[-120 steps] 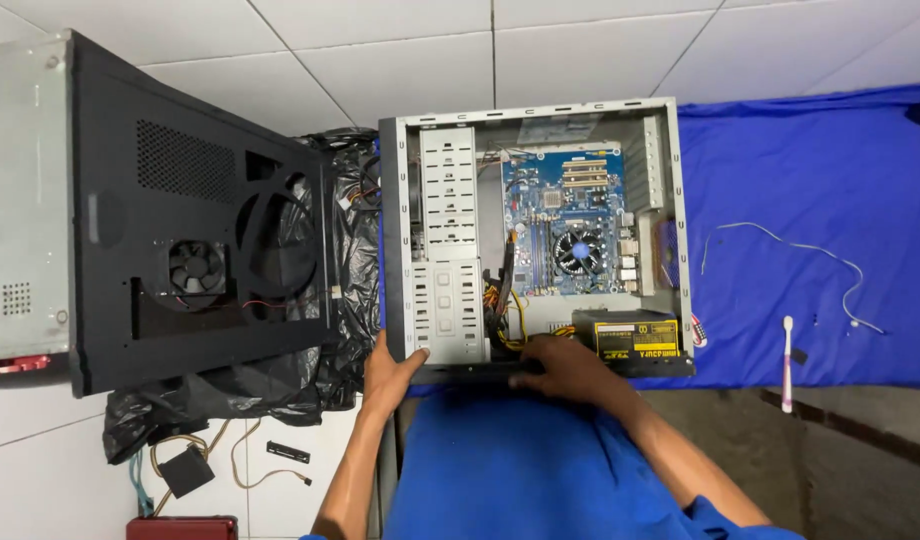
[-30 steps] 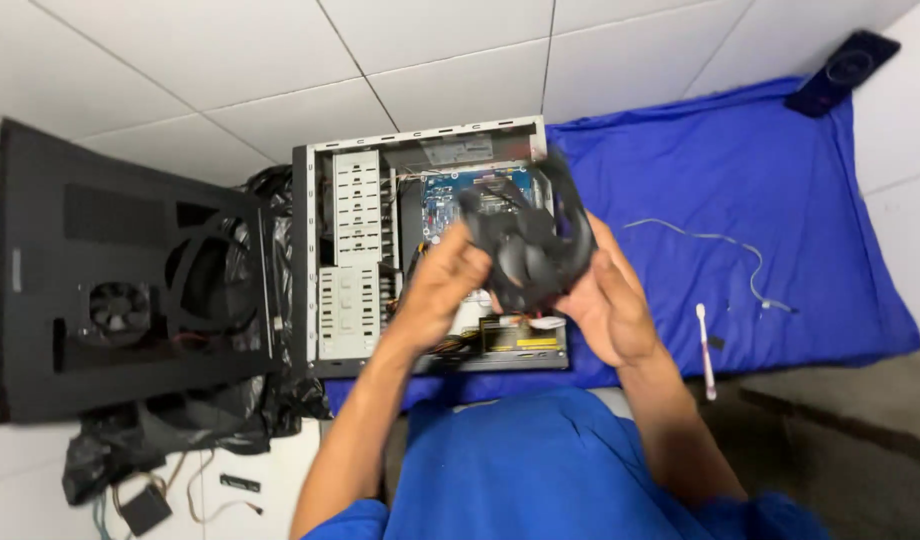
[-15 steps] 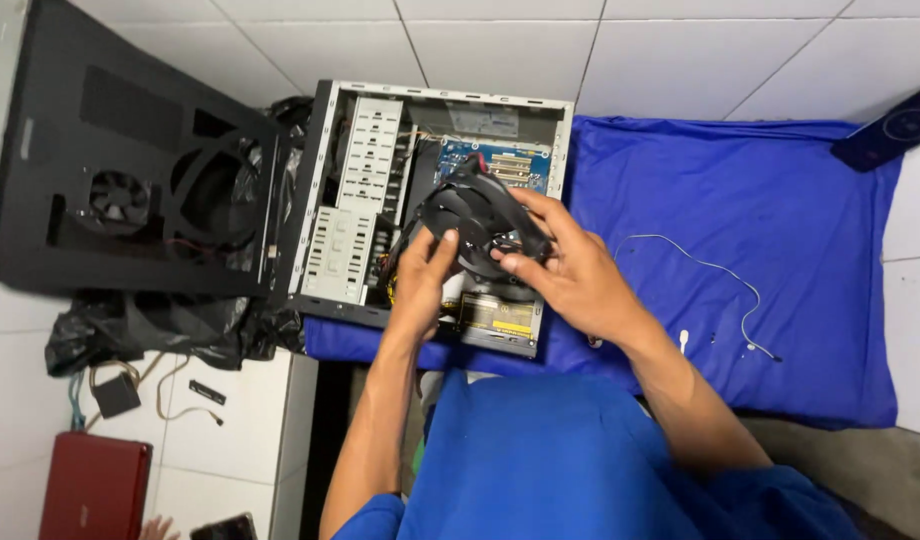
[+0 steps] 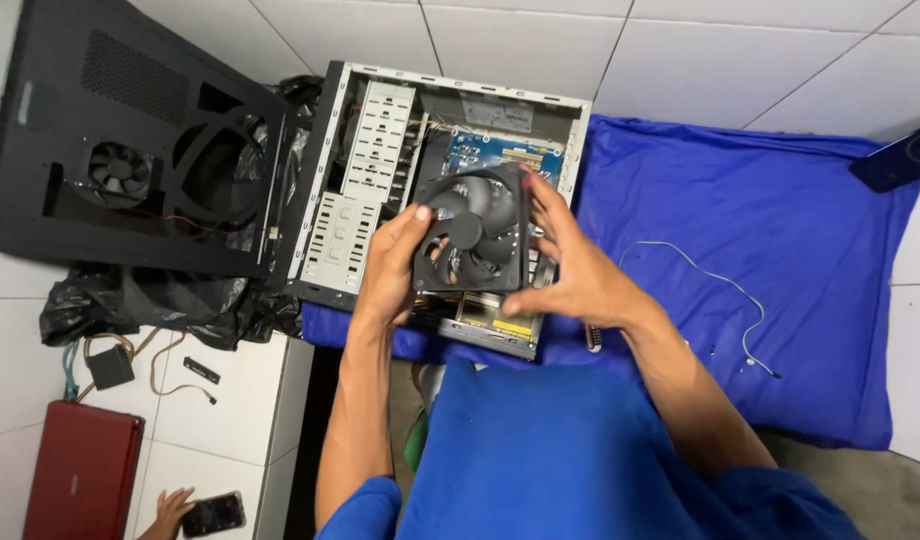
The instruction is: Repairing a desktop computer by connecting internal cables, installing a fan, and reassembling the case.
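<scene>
Both hands are clamped on one black case fan [image 4: 472,232], held flat over the open computer case [image 4: 380,150]. The left hand [image 4: 390,268] grips the fan's near-left edge, thumb lying on the frame; the right hand [image 4: 570,270] holds the right side with its fingers spread along the frame. The fan is in the air above the blue circuit board [image 4: 490,152], not seated on anything I can see.

To my eye this is the fitting stage: the fan is being lined up with the inside of the case. Any next move would call for turning it square to a mounting spot and keeping its lead clear of the blades; I cannot make out the lead itself.

Counting: one open case, lying on one blue cloth [image 4: 780,240]; one black side panel [image 4: 130,140] to its left, carrying one small fan [image 4: 120,172] beside one empty round opening; one loose white cable [image 4: 700,275] on the cloth; one red laptop [image 4: 75,470] on the tiled floor. Another person's hand [image 4: 170,508] holds a phone [image 4: 212,514] at the bottom left.
</scene>
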